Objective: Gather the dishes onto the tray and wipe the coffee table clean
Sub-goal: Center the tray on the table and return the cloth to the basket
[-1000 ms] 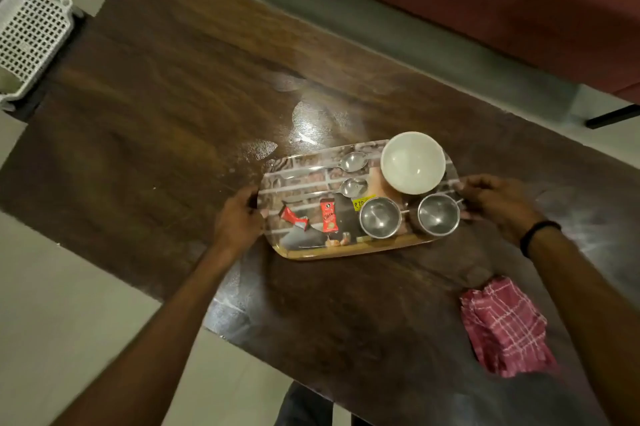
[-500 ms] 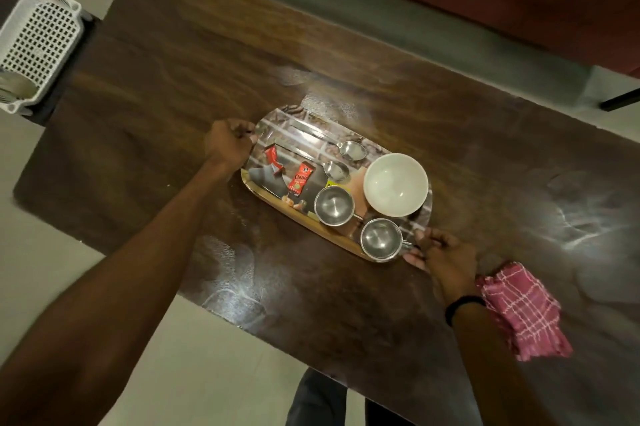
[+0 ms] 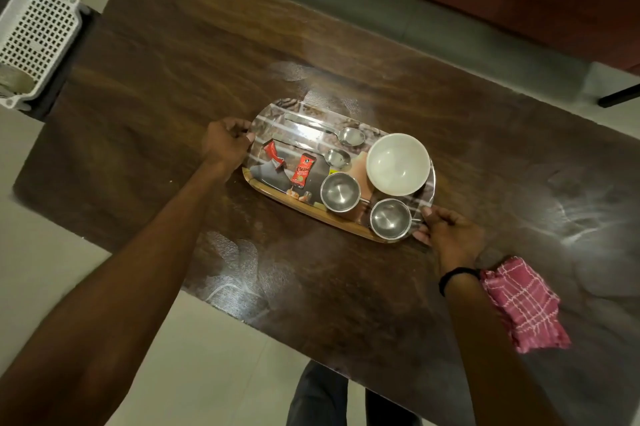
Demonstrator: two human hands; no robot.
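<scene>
Now | tray (image 3: 313, 215) at middle of worktop (image 3: 173, 79), carrying bowl (image 3: 396, 164), two cups (image 3: 340, 191), spoons (image 3: 351, 136) | left hand (image 3: 225, 145) and right hand (image 3: 450, 235) curl round opposite tray ends | pink cloth (image 3: 523, 304) right of tray, edge hidden by right forearm | white basket (image 3: 38, 34) far left of tray, cropped

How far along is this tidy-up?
Gathering looks done: white bowl, steel cups, spoons and sachets sit on the tray. In hand: the left hand and right hand grip the tray's ends. Left: wiping; smears show on the table, and the pink cloth lies unheld.

Your printed oval tray (image 3: 268, 122) sat angled on the dark coffee table (image 3: 173, 79), carrying a white bowl (image 3: 396, 164), two steel cups (image 3: 340, 191) and two spoons (image 3: 351, 136), with the pink checked cloth (image 3: 526, 304) lying apart.
</scene>
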